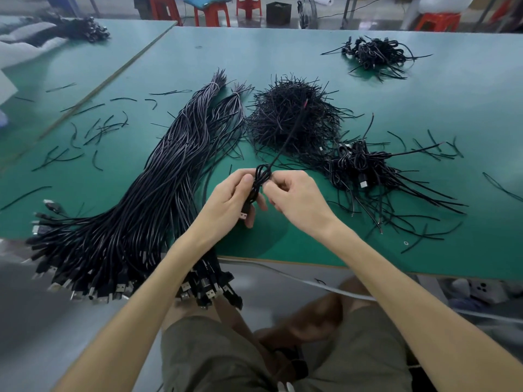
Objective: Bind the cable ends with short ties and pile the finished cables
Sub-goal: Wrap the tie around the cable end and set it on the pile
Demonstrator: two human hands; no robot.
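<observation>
Head view.

- Folded cable [260,179]: held above the green table [441,108], in front of the tie heap [291,120].
- Left hand [230,200]: fingers curled round the coil's lower part, plug end near the palm.
- Right hand [297,198]: fingertips pinched at the coil's waist. Whether a tie is held cannot be told.
- Handling, as judged: light, limp and springy. It is best gripped at the waist, lest the loops spring apart.
- Finished pile [365,171]: just to the right.

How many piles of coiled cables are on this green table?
2: the near pile just right of the right hand, the far pile toward the back right. A dark heap on the next table is unclear.
</observation>
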